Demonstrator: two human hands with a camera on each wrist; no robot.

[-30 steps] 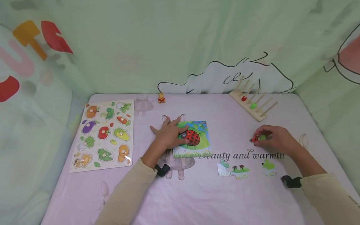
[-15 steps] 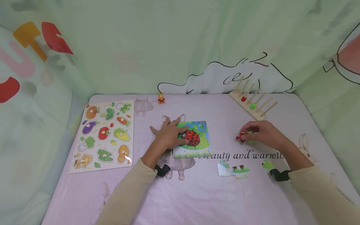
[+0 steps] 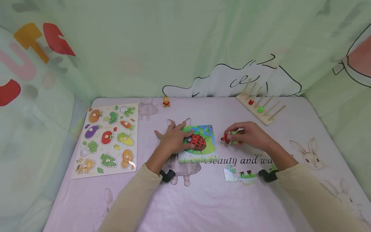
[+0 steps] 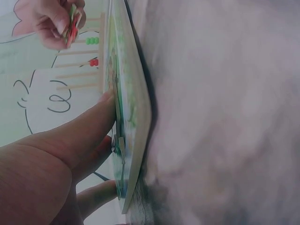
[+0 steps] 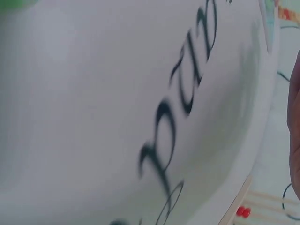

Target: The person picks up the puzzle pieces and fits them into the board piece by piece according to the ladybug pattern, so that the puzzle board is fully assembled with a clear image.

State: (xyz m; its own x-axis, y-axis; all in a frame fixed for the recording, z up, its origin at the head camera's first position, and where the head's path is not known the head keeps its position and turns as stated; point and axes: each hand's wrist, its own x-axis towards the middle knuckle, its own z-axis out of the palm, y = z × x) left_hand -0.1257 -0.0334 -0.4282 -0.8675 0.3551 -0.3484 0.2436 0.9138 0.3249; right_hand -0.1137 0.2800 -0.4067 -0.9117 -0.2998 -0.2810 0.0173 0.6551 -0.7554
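My left hand (image 3: 171, 138) lies with spread fingers on the left part of a square ladybug puzzle board (image 3: 213, 149), its thumb across the picture. In the left wrist view, the thumb and fingers touch the board's top (image 4: 131, 79). Just right of the board, my right hand (image 3: 250, 133) pinches a small red-and-green puzzle piece (image 3: 225, 138) between thumb and fingers, held above the table. The fingers cover part of it, so I cannot tell whether there is more than one. The right wrist view catches only an edge of the right hand (image 5: 294, 126).
Loose puzzle pieces (image 3: 231, 174) lie in front of the right hand, one partly hidden by the right wrist camera (image 3: 268, 175). A vegetable peg board (image 3: 108, 151) lies at left. A small bear figure (image 3: 166, 102) and a wooden peg rack (image 3: 258, 112) with red and green beads stand behind.
My right hand has moved left across the table toward the ladybug board, carrying the puzzle piece. The left hand and the board have stayed in place.
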